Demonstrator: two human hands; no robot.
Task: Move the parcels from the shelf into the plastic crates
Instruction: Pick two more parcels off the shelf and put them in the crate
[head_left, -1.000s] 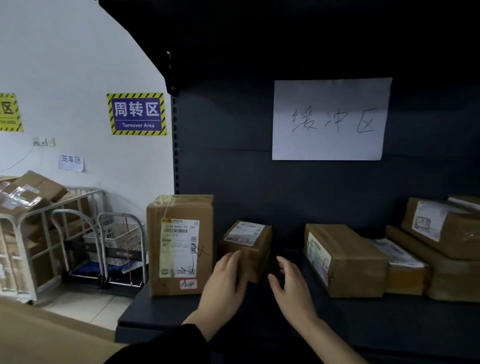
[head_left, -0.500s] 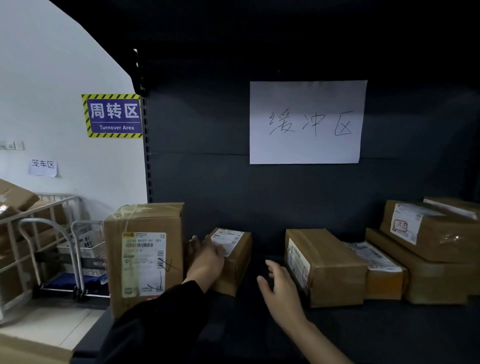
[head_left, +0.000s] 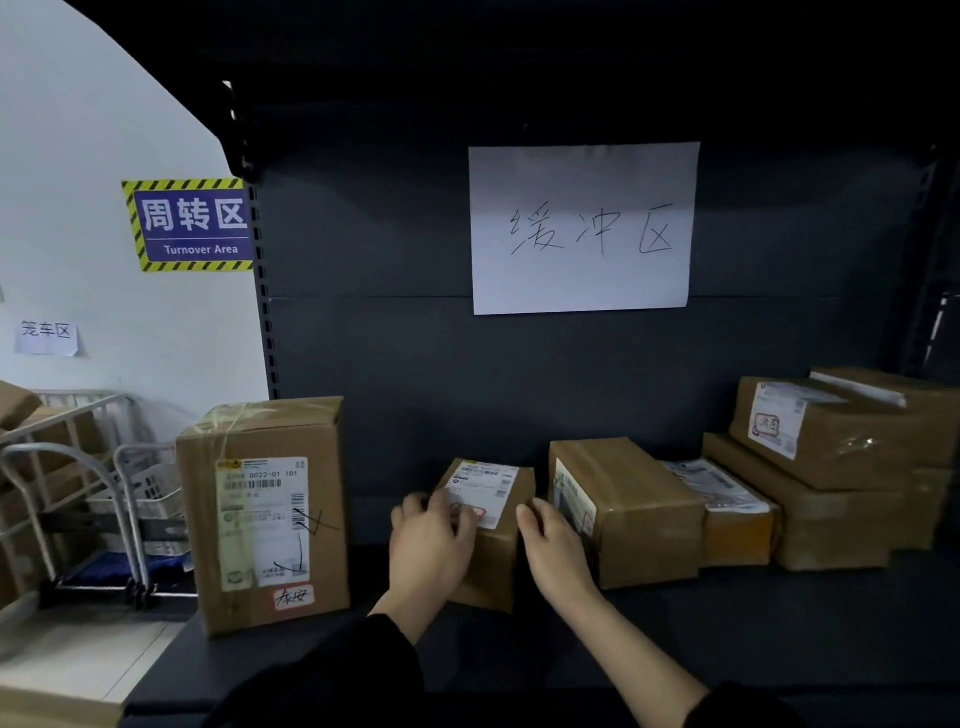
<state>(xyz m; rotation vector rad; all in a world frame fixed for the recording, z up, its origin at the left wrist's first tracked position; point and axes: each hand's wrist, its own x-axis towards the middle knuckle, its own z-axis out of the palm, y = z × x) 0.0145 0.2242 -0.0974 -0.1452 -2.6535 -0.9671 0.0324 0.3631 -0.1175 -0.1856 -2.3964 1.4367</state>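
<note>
A small brown parcel (head_left: 491, 551) with a white label sits on the dark shelf (head_left: 727, 634) in the middle. My left hand (head_left: 431, 540) grips its left side, fingers curled over the top edge. My right hand (head_left: 553, 551) holds its right side, thumb on the top corner. A tall upright parcel (head_left: 265, 514) stands to the left. A longer parcel (head_left: 623, 509) lies just right of my right hand. No crate for the parcels is clearly in view.
Further right lie a flat parcel (head_left: 727, 514) and stacked boxes (head_left: 831, 467). A white paper sign (head_left: 582, 228) hangs on the shelf's back panel. Left of the shelf stand metal trolleys (head_left: 93, 499) with boxes and a white basket.
My left hand slid onto the small parcel's top and side. My right hand moved in from the open shelf and closed on the parcel's right side.
</note>
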